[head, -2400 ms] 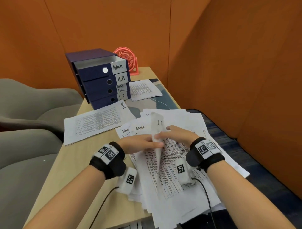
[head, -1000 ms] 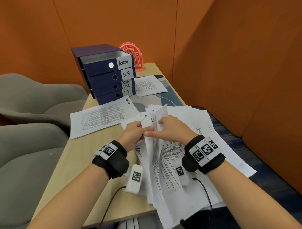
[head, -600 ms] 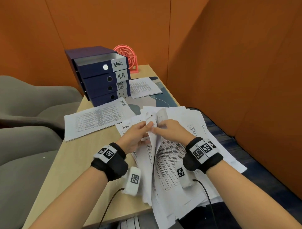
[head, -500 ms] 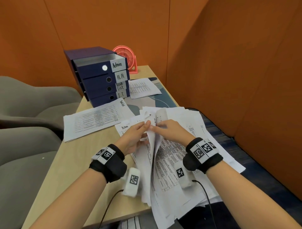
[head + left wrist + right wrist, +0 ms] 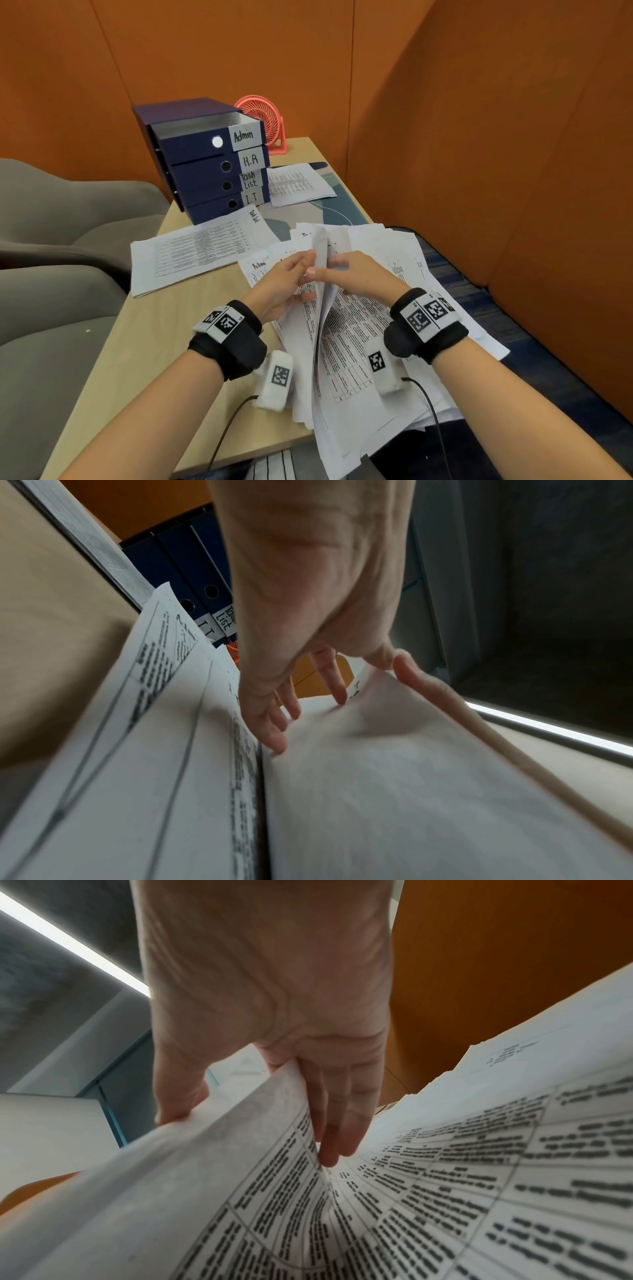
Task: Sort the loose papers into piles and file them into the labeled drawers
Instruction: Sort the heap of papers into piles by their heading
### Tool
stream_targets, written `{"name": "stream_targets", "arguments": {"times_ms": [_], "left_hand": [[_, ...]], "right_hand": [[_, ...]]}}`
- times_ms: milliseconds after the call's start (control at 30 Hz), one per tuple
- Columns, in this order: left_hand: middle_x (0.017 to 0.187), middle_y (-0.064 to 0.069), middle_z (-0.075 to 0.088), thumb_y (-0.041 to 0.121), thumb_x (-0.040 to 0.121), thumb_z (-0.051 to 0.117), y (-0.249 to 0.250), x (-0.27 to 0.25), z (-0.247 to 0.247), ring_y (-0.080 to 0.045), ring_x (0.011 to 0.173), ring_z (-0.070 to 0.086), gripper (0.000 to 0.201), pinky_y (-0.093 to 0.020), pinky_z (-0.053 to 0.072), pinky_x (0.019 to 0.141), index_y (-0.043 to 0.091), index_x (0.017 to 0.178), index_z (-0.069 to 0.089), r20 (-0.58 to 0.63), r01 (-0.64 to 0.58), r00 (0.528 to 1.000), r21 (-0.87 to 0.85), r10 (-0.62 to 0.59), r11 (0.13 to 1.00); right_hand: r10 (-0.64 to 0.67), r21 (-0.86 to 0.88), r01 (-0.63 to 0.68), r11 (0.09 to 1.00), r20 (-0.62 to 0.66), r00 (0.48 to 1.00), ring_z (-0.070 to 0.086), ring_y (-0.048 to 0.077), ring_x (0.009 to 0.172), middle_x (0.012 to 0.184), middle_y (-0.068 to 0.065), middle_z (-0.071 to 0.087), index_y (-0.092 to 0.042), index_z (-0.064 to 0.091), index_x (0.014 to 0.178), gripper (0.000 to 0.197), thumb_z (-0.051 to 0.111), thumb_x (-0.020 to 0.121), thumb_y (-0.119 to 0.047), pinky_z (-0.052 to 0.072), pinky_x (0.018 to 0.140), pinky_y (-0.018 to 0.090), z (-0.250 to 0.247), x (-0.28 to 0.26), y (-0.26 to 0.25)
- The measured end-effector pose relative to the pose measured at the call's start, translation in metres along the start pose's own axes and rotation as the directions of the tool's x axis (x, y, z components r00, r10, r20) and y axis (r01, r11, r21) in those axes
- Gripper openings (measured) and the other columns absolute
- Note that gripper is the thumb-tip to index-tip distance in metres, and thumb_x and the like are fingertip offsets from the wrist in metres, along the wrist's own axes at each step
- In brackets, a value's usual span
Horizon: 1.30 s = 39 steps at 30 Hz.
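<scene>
Orange walls enclose our desk (image 5: 161, 322). At its near right edge, our left hand (image 5: 286, 286) and right hand (image 5: 356, 274) pinch a raised sheet (image 5: 320, 255) above the loose papers (image 5: 394, 274), which overhang and could slide off.

Left hand (image 5: 284, 287) and right hand (image 5: 356, 277) meet at centre, each pinching a raised sheet (image 5: 320, 253) between thumb and fingers.

Raised sheet (image 5: 320, 253) now upright, both hands pinching it higher
</scene>
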<state>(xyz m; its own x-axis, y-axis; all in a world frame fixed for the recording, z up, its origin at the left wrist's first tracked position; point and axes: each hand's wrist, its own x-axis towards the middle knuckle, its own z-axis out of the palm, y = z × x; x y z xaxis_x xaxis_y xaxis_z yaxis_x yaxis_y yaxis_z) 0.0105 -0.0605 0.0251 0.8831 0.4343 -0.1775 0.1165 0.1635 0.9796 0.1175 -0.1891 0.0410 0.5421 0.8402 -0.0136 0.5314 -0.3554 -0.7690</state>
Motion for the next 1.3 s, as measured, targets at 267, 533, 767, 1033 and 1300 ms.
{"name": "stream_targets", "arguments": {"times_ms": [267, 533, 767, 1033, 1300], "left_hand": [[0.088, -0.005, 0.07, 0.012, 0.1, 0.046, 0.0, 0.0, -0.008, -0.019, 0.077, 0.064, 0.016, -0.029, 0.053, 0.068, 0.009, 0.101, 0.062, -0.111, 0.016, 0.994, 0.105, -0.004, 0.994], [0.125, -0.01, 0.065, 0.025, 0.102, 0.045, -0.005, -0.007, -0.029, -0.027, 0.104, 0.066, 0.03, -0.047, 0.053, 0.092, 0.013, 0.128, 0.053, -0.047, 0.03, 0.999, 0.088, -0.026, 0.996], [0.139, 0.011, 0.051, 0.055, 0.092, 0.041, 0.011, -0.024, 0.005, -0.009, 0.124, 0.053, 0.056, -0.026, 0.047, 0.1, 0.022, 0.137, 0.049, 0.34, -0.008, 0.933, 0.346, -0.117, 0.938], [0.126, -0.005, 0.055, 0.025, 0.093, 0.061, -0.01, 0.007, -0.047, -0.022, 0.112, 0.056, 0.043, -0.035, 0.046, 0.099, 0.011, 0.132, 0.049, -0.15, 0.115, 0.988, 0.555, -0.037, 0.824], [0.104, -0.008, 0.052, 0.011, 0.095, 0.054, -0.016, 0.015, -0.028, -0.02, 0.088, 0.049, 0.015, -0.031, 0.041, 0.078, 0.011, 0.108, 0.06, -0.23, 0.136, 0.973, 0.461, -0.03, 0.877]], "right_hand": [[0.204, 0.16, -0.179, 0.971, -0.154, 0.967, 0.056, 0.021, 0.071, 0.081, 0.009, 0.055, -0.006, 0.054, 0.079, 0.011, 0.053, 0.089, -0.01, 0.046, 0.054, 0.026, -0.01, 0.002, 0.003], [0.194, -0.067, -0.223, 0.973, -0.294, 0.936, 0.058, 0.024, 0.074, 0.074, 0.005, 0.055, -0.009, 0.054, 0.076, 0.028, 0.052, 0.097, -0.028, 0.046, 0.056, 0.026, -0.036, 0.006, 0.006], [0.315, 0.057, -0.312, 0.948, -0.047, 0.948, 0.07, 0.026, 0.074, 0.094, 0.014, 0.069, -0.003, 0.062, 0.103, 0.031, 0.067, 0.086, -0.028, 0.062, 0.066, 0.035, -0.01, 0.007, -0.005], [0.399, 0.024, -0.404, 0.915, -0.22, 0.89, 0.062, 0.02, 0.055, 0.076, 0.009, 0.059, -0.003, 0.054, 0.098, 0.015, 0.04, 0.095, 0.0, 0.048, 0.037, 0.019, -0.036, 0.008, 0.014], [0.332, -0.056, -0.344, 0.937, -0.158, 0.93, 0.07, 0.035, 0.081, 0.109, 0.019, 0.063, -0.003, 0.051, 0.125, 0.032, 0.047, 0.093, -0.004, 0.062, 0.067, 0.042, -0.016, 0.018, 0.01]]}}
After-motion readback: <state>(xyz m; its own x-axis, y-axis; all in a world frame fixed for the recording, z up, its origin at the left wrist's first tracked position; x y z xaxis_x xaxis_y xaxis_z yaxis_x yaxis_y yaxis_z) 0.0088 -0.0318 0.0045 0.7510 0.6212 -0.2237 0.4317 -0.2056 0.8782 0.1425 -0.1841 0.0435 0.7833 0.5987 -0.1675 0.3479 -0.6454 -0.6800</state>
